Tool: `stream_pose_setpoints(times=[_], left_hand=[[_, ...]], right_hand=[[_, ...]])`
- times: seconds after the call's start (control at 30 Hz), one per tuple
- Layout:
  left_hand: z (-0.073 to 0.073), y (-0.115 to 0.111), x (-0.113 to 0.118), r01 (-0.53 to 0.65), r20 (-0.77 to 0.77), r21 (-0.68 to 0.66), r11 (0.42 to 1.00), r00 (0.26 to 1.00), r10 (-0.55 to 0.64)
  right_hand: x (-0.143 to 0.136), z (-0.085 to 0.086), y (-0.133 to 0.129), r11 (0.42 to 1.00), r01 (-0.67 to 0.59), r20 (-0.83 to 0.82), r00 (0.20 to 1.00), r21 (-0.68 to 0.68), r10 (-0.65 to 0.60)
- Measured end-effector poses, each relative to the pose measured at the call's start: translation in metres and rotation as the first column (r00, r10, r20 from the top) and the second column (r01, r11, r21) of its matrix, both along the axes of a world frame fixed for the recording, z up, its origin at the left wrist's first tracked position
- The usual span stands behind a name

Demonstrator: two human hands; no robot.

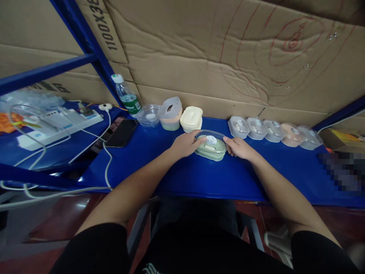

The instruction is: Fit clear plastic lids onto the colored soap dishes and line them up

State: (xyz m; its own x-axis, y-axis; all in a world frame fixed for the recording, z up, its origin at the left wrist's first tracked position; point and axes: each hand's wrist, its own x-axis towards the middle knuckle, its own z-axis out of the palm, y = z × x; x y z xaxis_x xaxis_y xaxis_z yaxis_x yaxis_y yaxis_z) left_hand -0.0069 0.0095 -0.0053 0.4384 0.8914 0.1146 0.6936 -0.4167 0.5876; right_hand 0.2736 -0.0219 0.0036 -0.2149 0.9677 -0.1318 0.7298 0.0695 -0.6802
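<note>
Between my two hands, on the blue table, is a plastic box [212, 154] with pale green inside, a clear lid and a round white label on top. My left hand [186, 145] is closed on its left side, the thumb lying over the lid. At the opposite end, my right hand [238, 147] pinches the lid's right edge, its other fingers curled. Just behind the box stands a stack of cream pieces [191, 117]. Left of that are stacked grey, peach and green trays [171, 114] and several clear lids [148, 115].
Several lidded, labelled boxes [258, 128] line the back right of the blue table [182, 179]. A water bottle [125, 95], a phone [122, 133] and white cables [107, 163] occupy the left. Power strips [61, 127] lie beyond a blue frame. Cardboard [176, 72] walls the back.
</note>
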Motion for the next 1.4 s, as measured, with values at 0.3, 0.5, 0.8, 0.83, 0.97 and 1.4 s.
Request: stream_pose_setpoints(times=[0.3,0.5,0.8,0.83,0.97,1.4], left_hand=[[-0.001,0.0,0.001,0.014,-0.125,-0.039,0.999,0.992,-0.019],[0.0,0.001,0.003,0.004,-0.155,-0.06,0.998,0.988,-0.013],[-0.008,0.011,-0.002,-0.007,0.049,-0.14,0.99,0.999,0.014],[-0.009,0.013,-0.003,-0.005,0.091,-0.159,0.987,0.996,0.02],[-0.015,0.017,-0.003,-0.037,0.246,-0.238,0.971,0.964,0.097],[-0.007,0.009,-0.003,-0.04,0.014,-0.025,0.999,0.999,0.04]], right_hand=[[0.004,-0.002,0.003,0.995,-0.04,0.102,0.994,-0.086,0.049],[0.006,0.0,0.003,0.993,-0.063,0.104,0.992,-0.101,0.073],[0.006,-0.006,0.002,0.78,-0.069,0.097,0.995,0.622,0.011],[0.005,-0.005,0.002,0.753,-0.178,0.119,0.984,0.634,0.133],[0.005,-0.007,0.004,0.701,-0.441,0.223,0.896,0.56,0.384],[0.009,-0.022,0.012,0.75,-0.247,0.422,0.905,0.614,-0.048]])
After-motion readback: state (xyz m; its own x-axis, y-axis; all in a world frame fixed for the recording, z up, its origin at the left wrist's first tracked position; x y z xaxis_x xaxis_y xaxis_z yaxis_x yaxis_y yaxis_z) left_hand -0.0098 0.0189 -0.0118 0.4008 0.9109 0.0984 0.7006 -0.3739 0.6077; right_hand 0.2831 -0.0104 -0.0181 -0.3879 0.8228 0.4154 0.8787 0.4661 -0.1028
